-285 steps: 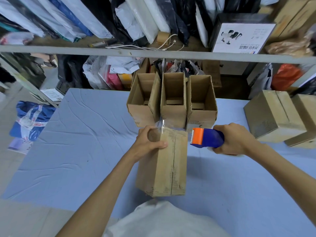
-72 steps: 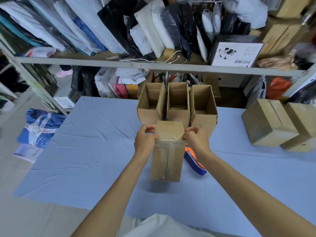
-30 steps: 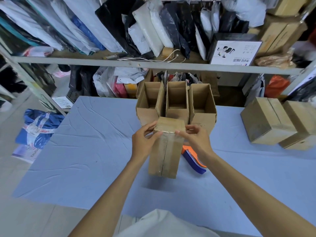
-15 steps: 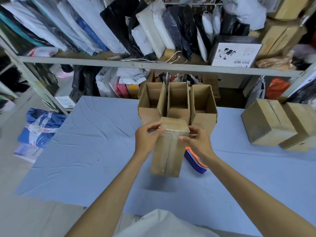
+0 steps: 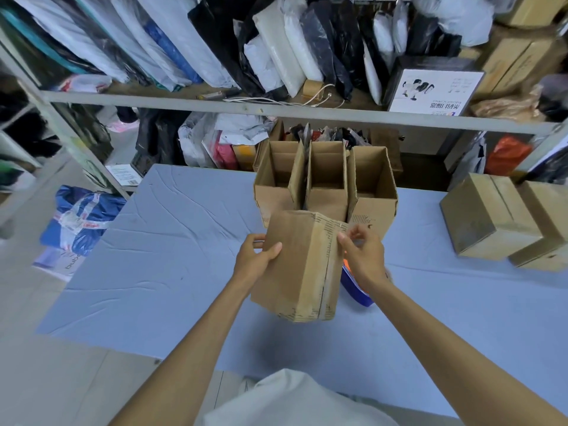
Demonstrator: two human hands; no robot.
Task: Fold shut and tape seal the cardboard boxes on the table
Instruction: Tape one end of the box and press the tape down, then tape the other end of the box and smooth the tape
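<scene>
Box (image 5: 295, 265) tilted, long axis running away from the body; left hand (image 5: 256, 260) grips its left face, right hand (image 5: 364, 256), nearer the seam, pinches tape (image 5: 336, 226) at the far right edge.

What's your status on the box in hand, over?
Left grip holds box, left side; right grip pinches its upper right edge. Box tilted, seam taped. Tape dispenser on table behind right grip.

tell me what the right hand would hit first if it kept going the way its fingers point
Most likely the held box: the right hand points forward and left at its taped upper corner, which lies just ahead of it. Whether the hand already touches the corner is unclear.
</scene>
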